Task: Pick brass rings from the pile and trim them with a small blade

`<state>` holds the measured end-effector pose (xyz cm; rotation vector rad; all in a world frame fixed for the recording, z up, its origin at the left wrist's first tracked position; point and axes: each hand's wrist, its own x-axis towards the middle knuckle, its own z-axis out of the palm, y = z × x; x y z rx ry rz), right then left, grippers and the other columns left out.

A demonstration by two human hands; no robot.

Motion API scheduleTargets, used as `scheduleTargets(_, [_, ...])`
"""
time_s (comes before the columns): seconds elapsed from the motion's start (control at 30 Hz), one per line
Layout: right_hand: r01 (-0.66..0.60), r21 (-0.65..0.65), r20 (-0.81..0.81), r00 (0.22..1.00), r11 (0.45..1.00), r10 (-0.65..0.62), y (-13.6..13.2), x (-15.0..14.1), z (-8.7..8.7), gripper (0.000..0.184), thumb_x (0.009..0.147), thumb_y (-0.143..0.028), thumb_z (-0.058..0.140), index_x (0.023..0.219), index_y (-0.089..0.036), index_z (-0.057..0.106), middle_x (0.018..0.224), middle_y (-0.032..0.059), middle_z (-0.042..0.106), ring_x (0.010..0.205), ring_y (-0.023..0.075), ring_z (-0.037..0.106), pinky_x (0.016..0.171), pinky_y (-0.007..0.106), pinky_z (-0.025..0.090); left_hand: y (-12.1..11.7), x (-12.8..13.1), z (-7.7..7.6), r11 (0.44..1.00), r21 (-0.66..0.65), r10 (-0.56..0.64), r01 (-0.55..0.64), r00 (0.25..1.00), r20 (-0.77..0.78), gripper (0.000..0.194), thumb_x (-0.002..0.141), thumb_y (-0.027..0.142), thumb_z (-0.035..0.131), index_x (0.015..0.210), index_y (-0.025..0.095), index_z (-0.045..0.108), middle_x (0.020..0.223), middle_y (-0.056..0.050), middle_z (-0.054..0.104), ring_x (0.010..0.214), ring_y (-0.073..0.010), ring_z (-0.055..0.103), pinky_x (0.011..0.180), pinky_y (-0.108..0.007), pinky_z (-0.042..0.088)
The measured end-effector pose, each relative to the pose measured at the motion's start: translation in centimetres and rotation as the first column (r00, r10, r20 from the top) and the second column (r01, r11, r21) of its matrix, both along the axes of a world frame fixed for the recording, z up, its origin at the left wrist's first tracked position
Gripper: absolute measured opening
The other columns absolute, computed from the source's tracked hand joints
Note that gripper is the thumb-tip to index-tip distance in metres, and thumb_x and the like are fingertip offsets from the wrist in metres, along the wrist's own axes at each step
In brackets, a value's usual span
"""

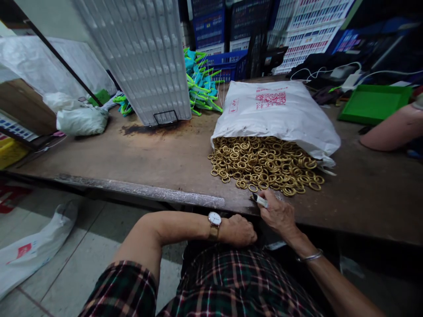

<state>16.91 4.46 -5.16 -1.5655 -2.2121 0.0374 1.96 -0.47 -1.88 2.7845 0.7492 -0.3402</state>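
Brass-coloured rings (259, 160) spill in a heap from the mouth of a white woven sack (274, 108) lying on the brown table. Just in front of the heap, by the table's edge, my right hand (276, 213) is closed around a short white piece with a black tip (260, 200); its exact kind is unclear. My left hand (238, 230), with a watch (214, 219) on its wrist, is closed just below the table edge, left of the right hand. Its fingers curl out of sight, so anything inside them is hidden.
A tall translucent ribbed stack (142, 57) stands at the back left of the table (158, 154). Behind it lie green and turquoise hangers (203, 83). A green tray (375, 103) and white cables are at the right; plastic crates (310, 37) are piled behind.
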Motion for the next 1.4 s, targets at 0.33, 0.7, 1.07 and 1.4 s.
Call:
scheduleTargets(0.33, [-0.015, -0.010, -0.018, 1.000, 1.000, 0.014, -0.2, -0.1, 0.5, 0.013, 0.075, -0.022, 0.049, 0.084, -0.018, 0.057, 0.058, 0.0024, 0.058, 0.049, 0.0148, 0.047, 0.050, 0.025, 0.021, 0.0, 0.0, 0.1, 1.000, -0.017, 0.008, -0.008, 1.000, -0.005, 0.016, 0.079, 0.013, 0.047, 0.077, 0.014, 0.063, 0.075, -0.009, 0.065, 0.067, -0.0212, 0.061, 0.048, -0.030, 0.043])
scheduleTargets(0.7, [-0.018, 0.009, -0.018, 1.000, 1.000, 0.018, -0.2, 0.0, 0.2, 0.014, 0.075, -0.021, 0.048, 0.084, -0.018, 0.058, 0.056, 0.0027, 0.057, 0.050, 0.0156, 0.048, 0.050, 0.026, 0.021, 0.1, -0.1, 0.5, 0.999, -0.037, 0.014, -0.015, 1.000, -0.026, 0.016, 0.078, 0.013, 0.047, 0.078, 0.013, 0.063, 0.076, -0.009, 0.065, 0.065, -0.0204, 0.060, 0.046, -0.028, 0.042])
scheduleTargets(1.07, [-0.035, -0.024, -0.054, 0.998, 0.999, 0.034, -0.4, -0.1, 0.4, 0.014, 0.073, -0.020, 0.047, 0.085, -0.019, 0.056, 0.059, 0.0024, 0.058, 0.051, 0.0153, 0.049, 0.051, 0.025, 0.023, 0.4, -0.2, -0.4, 0.997, -0.070, 0.023, -0.025, 0.999, -0.028, 0.016, 0.077, 0.012, 0.046, 0.078, 0.013, 0.062, 0.074, -0.010, 0.064, 0.064, -0.0203, 0.060, 0.048, -0.028, 0.043])
scheduleTargets(1.4, [-0.062, -0.207, -0.484, 0.874, 0.976, -0.047, -0.3, -0.1, 1.5, 0.009, 0.079, -0.028, 0.043, 0.078, -0.021, 0.049, 0.063, -0.0008, 0.055, 0.056, 0.0136, 0.051, 0.054, 0.023, 0.037, -0.4, -0.5, 2.9, 0.588, -0.709, 0.800, -0.388, 0.406, 0.442, 0.019, 0.083, 0.029, 0.040, 0.081, 0.017, 0.055, 0.066, 0.000, 0.058, 0.058, -0.0113, 0.054, 0.054, -0.021, 0.043])
